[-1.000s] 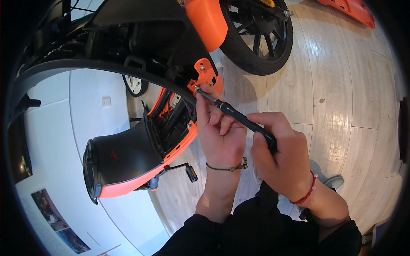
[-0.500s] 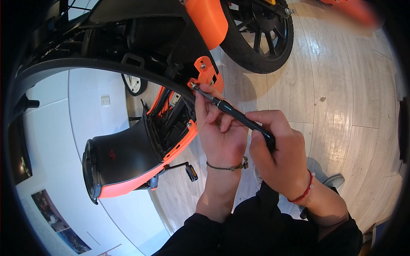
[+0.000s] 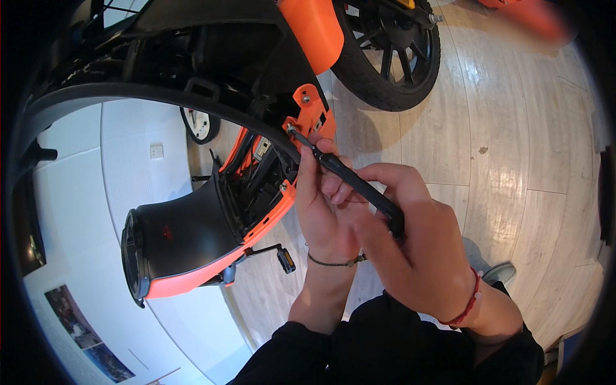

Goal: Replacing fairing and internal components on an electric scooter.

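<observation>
My right hand [image 3: 420,240] is closed on the back end of a black screwdriver [image 3: 360,185], thumb and forefinger on its handle. Palm up, my left hand [image 3: 324,212] pinches the front of the same tool near its collar. The shaft slants up to the left, and its tip meets a small silver screw [image 3: 290,128] in an orange bracket [image 3: 312,110]. This bracket belongs to a black and orange scooter-like vehicle. A second screw [image 3: 306,99] sits higher on the bracket. My left fingertips lie right beside the bracket's lower part.
A black wheel [image 3: 401,61] and an orange fender [image 3: 314,35] are above the bracket. At left are the black seat [image 3: 189,221], orange side trim [image 3: 199,280] and a pedal [image 3: 287,260]. A curved black body edge [image 3: 160,95] crosses above the wood-plank floor [image 3: 494,128].
My right hand has turned and moved slightly down and left over my left wrist. The screwdriver's handle has shifted a little, while its tip stays at the screw.
</observation>
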Available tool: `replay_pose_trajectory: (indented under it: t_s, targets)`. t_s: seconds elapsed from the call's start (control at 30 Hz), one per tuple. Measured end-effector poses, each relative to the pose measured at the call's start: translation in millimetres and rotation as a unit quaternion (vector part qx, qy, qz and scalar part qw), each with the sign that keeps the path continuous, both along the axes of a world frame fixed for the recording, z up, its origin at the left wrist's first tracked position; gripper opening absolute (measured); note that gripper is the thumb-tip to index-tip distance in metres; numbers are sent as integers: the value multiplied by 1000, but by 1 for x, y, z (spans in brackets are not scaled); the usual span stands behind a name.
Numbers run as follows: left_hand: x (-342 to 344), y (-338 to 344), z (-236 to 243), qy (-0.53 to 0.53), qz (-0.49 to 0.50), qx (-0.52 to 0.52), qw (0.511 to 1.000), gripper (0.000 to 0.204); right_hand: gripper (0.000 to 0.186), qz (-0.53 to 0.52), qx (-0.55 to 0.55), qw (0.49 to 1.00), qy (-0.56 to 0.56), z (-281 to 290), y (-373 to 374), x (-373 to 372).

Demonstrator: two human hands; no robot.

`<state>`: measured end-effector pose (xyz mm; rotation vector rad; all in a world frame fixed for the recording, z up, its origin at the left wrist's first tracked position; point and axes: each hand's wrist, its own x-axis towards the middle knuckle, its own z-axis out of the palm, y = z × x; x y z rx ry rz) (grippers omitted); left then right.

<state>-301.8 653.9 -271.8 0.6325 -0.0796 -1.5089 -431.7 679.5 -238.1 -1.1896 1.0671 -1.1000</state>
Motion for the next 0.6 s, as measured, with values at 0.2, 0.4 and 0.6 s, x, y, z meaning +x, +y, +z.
replay_pose_trajectory:
  t_s: [0.2,0.4,0.6]
  targets:
    - [1,1,9,53,5,31,998,21,43,50,-163,974,147,-1,0,-10]
    - [3,-3,6,36,-3,40,999,24,35,62,-59,993,79,-4,6,-9]
    - [1,2,10,4,-44,8,999,31,34,80,106,990,-52,1,11,-5]
